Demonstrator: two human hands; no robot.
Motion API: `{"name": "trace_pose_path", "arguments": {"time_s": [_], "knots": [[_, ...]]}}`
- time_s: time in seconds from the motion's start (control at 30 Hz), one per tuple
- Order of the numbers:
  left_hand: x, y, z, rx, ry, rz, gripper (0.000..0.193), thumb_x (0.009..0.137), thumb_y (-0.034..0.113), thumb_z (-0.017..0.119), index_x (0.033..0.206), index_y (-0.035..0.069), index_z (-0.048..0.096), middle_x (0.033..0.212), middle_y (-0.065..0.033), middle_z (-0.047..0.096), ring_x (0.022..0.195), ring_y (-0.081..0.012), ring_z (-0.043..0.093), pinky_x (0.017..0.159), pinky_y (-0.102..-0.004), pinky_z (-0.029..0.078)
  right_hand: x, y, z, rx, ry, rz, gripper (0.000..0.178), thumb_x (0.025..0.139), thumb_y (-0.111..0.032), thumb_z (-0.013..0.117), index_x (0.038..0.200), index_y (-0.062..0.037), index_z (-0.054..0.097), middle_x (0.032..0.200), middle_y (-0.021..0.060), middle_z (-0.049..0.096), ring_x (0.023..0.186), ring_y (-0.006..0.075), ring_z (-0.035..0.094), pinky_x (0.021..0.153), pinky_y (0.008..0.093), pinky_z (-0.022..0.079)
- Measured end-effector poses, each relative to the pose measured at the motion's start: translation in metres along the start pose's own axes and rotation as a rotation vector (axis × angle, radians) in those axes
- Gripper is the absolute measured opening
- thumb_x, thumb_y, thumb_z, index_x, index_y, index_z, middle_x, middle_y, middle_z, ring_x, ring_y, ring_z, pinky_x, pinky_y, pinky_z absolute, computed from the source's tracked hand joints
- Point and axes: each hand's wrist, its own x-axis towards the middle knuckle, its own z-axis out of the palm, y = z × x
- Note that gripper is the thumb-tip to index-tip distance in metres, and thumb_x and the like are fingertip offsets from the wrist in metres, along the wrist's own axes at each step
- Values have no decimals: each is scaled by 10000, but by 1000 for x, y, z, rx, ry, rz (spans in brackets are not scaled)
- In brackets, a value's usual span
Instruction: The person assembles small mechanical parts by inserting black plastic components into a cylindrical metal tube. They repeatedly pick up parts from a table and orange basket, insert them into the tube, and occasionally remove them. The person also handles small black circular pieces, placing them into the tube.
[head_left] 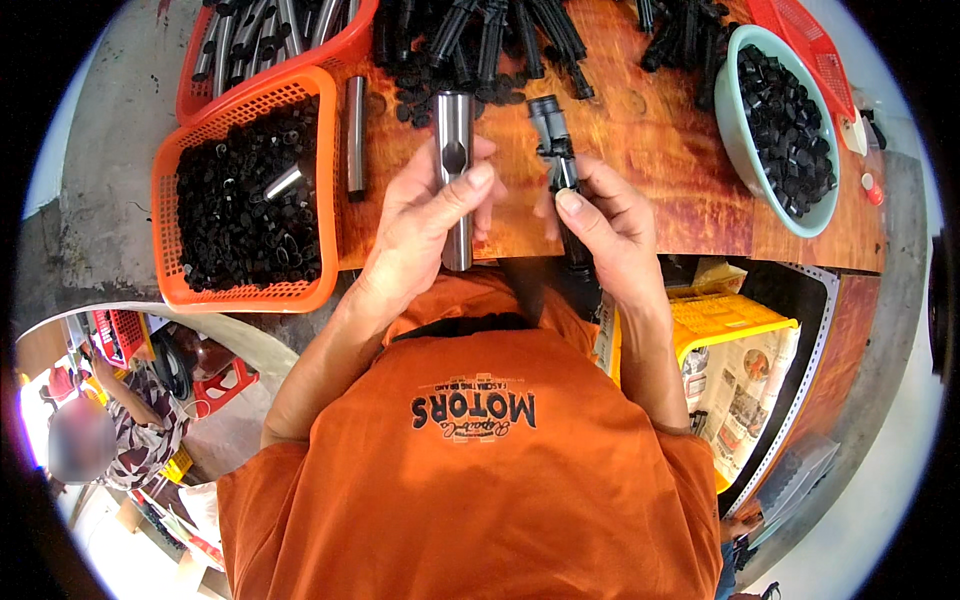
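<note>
Upright in my left hand [425, 205] is a shiny metal tube [455, 125] with an oval opening in its side, pinched between thumb and fingers. My right hand [610, 225] grips a slim black plastic part [550, 125] with a ringed, wider top end. The two pieces are side by side and apart, over the front edge of the wooden table [680, 170]. Left of my left hand another metal tube [356, 140] lies on the table. Beyond both hands is a pile of similar black plastic parts [490, 45] with small black discs around them.
An orange basket [328, 180] of small black pieces stands at left, with a red basket [185, 85] of metal tubes behind it. A pale green bowl [735, 150] of black caps sits at right. Below the table is a yellow crate [735, 318]. Another person [150, 430] is at lower left.
</note>
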Motion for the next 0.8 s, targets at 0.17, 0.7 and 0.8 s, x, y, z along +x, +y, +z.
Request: {"name": "trace_pose_path", "arguments": {"time_s": [0.17, 0.7, 0.8], "knots": [[11, 13, 3, 61, -4, 59, 348, 931, 225, 605, 1184, 8, 506, 853, -75, 610, 653, -119, 545, 583, -231, 456, -8, -3, 1, -204, -67, -4, 359, 909, -137, 632, 1222, 16, 547, 884, 26, 603, 699, 67, 541, 600, 199, 457], [15, 23, 1, 27, -2, 50, 281, 877, 109, 641, 1124, -7, 574, 777, -95, 634, 622, -135, 581, 573, -250, 477, -10, -10, 12, -55, -33, 37, 361, 947, -220, 566, 1208, 29, 545, 829, 59, 618, 613, 84, 528, 559, 213, 441], [15, 32, 4, 48, -76, 35, 295, 869, 118, 649, 1121, -14, 572, 759, -69, 615, 627, -131, 581, 574, -247, 478, -10, -18, 7, 270, -116, 230, 392, 955, -278, 531, 1193, 33, 542, 759, 118, 637, 482, 109, 517, 446, 225, 415]]}}
